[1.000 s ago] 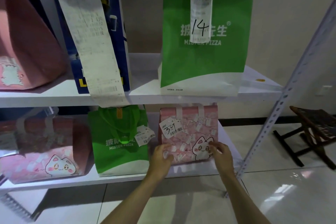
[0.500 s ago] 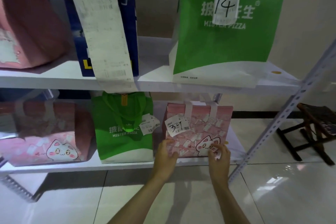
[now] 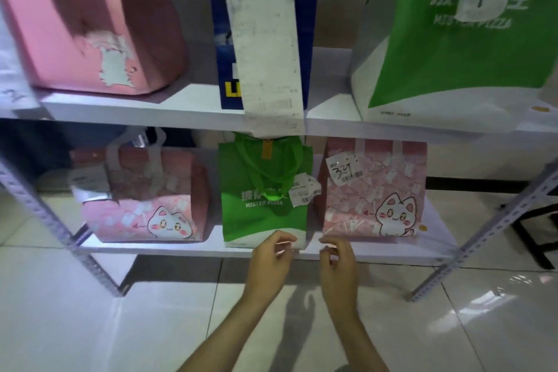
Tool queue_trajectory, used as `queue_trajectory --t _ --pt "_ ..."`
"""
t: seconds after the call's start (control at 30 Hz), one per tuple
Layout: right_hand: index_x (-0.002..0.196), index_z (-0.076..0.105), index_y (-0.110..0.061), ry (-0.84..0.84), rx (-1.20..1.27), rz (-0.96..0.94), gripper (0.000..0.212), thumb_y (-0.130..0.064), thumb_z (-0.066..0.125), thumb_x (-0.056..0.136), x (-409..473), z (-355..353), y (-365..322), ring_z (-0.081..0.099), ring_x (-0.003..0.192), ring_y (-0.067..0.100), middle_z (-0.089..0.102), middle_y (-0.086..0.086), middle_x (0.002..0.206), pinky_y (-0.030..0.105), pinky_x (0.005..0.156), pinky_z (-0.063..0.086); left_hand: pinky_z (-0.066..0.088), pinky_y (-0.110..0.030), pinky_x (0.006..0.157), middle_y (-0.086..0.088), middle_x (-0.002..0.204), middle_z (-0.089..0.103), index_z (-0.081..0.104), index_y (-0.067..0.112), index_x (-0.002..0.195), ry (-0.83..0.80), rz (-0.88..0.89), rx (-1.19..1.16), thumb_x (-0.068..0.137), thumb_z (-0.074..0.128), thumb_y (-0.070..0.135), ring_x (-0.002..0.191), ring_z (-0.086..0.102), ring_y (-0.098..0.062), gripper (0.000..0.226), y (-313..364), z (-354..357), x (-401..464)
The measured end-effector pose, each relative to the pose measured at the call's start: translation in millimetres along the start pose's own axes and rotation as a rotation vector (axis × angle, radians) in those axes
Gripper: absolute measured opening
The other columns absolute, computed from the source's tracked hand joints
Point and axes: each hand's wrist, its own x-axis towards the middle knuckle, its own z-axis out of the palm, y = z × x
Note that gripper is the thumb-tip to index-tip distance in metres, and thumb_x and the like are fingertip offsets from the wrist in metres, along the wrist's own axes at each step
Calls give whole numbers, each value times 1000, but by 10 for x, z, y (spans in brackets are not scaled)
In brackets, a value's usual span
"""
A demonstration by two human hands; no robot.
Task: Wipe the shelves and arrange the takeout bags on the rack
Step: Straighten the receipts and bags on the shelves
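On the lower white shelf (image 3: 181, 248) stand a pink cat bag (image 3: 145, 199) at the left, a small green Mister Pizza bag (image 3: 265, 190) in the middle and a pink cat bag with a "321" tag (image 3: 374, 187) at the right. My left hand (image 3: 271, 257) and my right hand (image 3: 338, 260) hover at the shelf's front edge, between the green bag and the tagged pink bag. Their fingers are loosely curled and hold nothing. The upper shelf (image 3: 151, 112) carries a plain pink bag (image 3: 90, 24), a blue bag (image 3: 305, 39) with a long receipt (image 3: 262, 39), and a large green bag (image 3: 453, 39) marked 14.
Slotted metal uprights (image 3: 498, 226) frame the rack at the right and at the left (image 3: 45, 220). A dark wooden stool (image 3: 537, 220) stands on the glossy tiled floor (image 3: 151, 326) to the right of the rack.
Both hands have let go of the tagged pink bag and drawn back to the shelf's front edge. The view has shifted left, so the bags appear further right.
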Motion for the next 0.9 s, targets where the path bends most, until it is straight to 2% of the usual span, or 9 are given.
queue_trajectory --t 0.17,0.33,0.5,0.57,0.63,0.67,0.73,0.77,0.9 --pt "95 64 -40 -131 54 35 36 -4 59 93 -298 586 -325 66 86 0 68 -23 102 26 75 54 47 -6 81 9 106 74 72 15 102 54 -20 65 96 61 -2 98 67 5 21 -139 -829 -77" --pt "96 67 -38 -267 81 2 34 -4 62 92 -494 1125 -696 65 94 -3 70 -21 100 18 78 50 51 -16 88 4 105 75 72 15 103 196 -88 71 93 60 -5 103 69 -9 25 -301 -1658 -109" --pt "110 68 -29 -431 108 -31 37 2 59 91 -625 1583 -1082 66 107 11 66 -13 116 33 94 54 46 -14 78 7 106 72 70 20 104 359 -131 88 95 61 2 104 66 -11 21 -443 -2295 -55" --pt "112 67 -29 -478 118 -53 39 3 59 91 -661 1732 -1225 63 114 14 63 -12 121 35 100 53 45 -11 73 4 106 72 68 19 104 417 -128 84 97 61 3 103 66 -12 19 -490 -2498 -1" --pt "115 70 -21 -488 101 -88 34 2 60 93 -683 1858 -1307 58 122 7 59 -9 130 29 103 51 45 -8 71 1 107 70 67 19 102 440 -120 78 97 61 2 101 65 -12 19 -520 -2666 32" --pt "116 72 -19 -499 85 -99 31 0 61 94 -692 1906 -1329 55 123 -1 55 -8 134 20 100 50 47 -9 72 -1 108 69 66 20 101 444 -115 80 97 60 1 100 64 -10 20 -536 -2737 41" --pt "116 74 -18 -507 54 -106 30 -2 62 94 -691 1993 -1362 51 117 -16 49 -11 137 0 92 40 51 -19 80 -2 110 68 66 20 99 438 -110 84 95 61 0 100 63 -8 21 -582 -2856 53" --pt "116 74 -18 -500 47 -98 30 -2 63 94 -689 2031 -1368 52 114 -16 47 -11 136 -3 91 37 51 -22 83 -2 110 68 66 20 99 429 -110 82 95 62 0 100 63 -7 21 -612 -2902 55" --pt "125 71 -15 -438 62 -35 35 -1 56 96 -707 2110 -1391 56 116 -1 51 -10 132 8 98 44 46 -13 78 4 106 71 68 18 97 393 -123 65 95 68 4 102 64 -7 14 -710 -2989 37"
